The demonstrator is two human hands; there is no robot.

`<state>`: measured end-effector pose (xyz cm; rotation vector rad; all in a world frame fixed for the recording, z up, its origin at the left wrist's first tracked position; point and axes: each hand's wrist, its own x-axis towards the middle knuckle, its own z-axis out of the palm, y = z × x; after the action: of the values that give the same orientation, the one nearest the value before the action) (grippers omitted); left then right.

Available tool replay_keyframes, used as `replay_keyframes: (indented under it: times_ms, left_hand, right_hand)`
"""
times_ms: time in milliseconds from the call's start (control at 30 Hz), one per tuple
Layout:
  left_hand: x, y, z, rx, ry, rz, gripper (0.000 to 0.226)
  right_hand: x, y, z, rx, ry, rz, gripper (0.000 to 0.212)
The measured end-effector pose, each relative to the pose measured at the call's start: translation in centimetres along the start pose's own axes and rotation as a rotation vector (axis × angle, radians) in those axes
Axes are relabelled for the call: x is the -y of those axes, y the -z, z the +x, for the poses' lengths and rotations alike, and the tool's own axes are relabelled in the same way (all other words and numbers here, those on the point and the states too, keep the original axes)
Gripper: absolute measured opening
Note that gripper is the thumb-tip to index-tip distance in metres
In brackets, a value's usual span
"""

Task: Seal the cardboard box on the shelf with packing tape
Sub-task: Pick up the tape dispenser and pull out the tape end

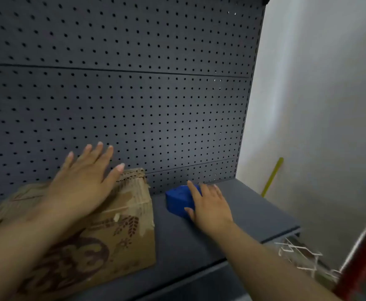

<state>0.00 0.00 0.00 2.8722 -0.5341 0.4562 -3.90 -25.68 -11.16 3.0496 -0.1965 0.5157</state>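
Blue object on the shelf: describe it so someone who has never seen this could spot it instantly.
Start at the dark pegboard and drop to the grey shelf below it. Right of the cardboard box, near the back panel, sits the blue block with the right hand on it. It is the only saturated blue thing there, smaller than the box.

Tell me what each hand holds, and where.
Left hand lies flat, fingers spread, over the brown cardboard box, gripping nothing. Right hand rests on the blue block's right side; grasp unclear.
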Motion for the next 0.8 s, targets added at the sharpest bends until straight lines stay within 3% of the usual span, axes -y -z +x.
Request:
replay_keyframes:
  times_ms: [267, 500, 800]
  left_hand:
    - [0.2, -1.1, 0.1, 0.037, 0.015, -0.007, 0.083]
    - [0.7, -0.4, -0.2, 0.022, 0.047, -0.044, 0.085]
    - [1.5, 3.4, -1.0, -0.050, 0.113, -0.098, 0.083]
  right_hand:
    - [-0.6, -2.5, 1.8, 0.145, -0.001, -0.166, 0.084]
    - [-1.6, -2.2, 3.0, 0.170, 0.031, -0.072, 0.085]
    - [-0.7, 10.6, 3.6, -0.066, 0.137, 0.311, 0.083]
